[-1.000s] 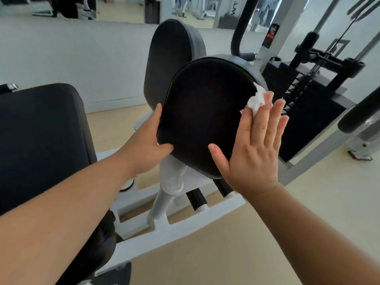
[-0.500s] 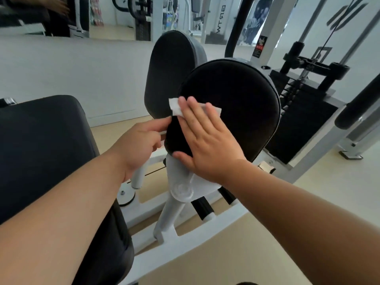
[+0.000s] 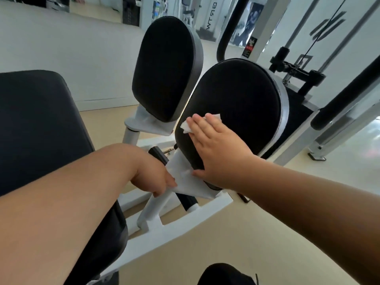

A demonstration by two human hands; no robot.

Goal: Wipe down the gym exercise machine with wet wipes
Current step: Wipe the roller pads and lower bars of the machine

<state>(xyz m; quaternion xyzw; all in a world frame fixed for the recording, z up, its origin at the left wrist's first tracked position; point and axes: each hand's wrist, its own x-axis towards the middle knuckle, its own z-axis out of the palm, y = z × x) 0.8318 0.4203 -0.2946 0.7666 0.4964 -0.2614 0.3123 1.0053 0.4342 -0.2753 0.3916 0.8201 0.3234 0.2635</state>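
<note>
Landmark: near pad (image 3: 242,103), the black oval cushion standing on its post. All places are given from it.

Right hand (image 3: 218,153) lies flat on the pad's lower left face. Grip spread: fingers straight and side by side, palm pressing, nothing pinched. Wet wipe (image 3: 186,126) is trapped between the fingers and the vinyl, with white corners poking out past the fingertips and the hand's left edge. The flat palm probably spreads pressure so the whole wipe drags across the face.

Left hand (image 3: 152,175) sits below and left of the pad, fingers curled down over the edge of the white bracket (image 3: 185,182) that carries it. Grip closed on that bracket, likely to stop the pad swinging away under the wiping push.

Far pad (image 3: 164,66) stands behind and left, touched by neither hand. Seat cushion (image 3: 37,124) is well to the left. Weight stack (image 3: 296,112) is behind, to the right.

Judgement: mid-wipe on the pad face. The wipe is not on the upper and right areas now; whether they are already clean cannot be told.
</note>
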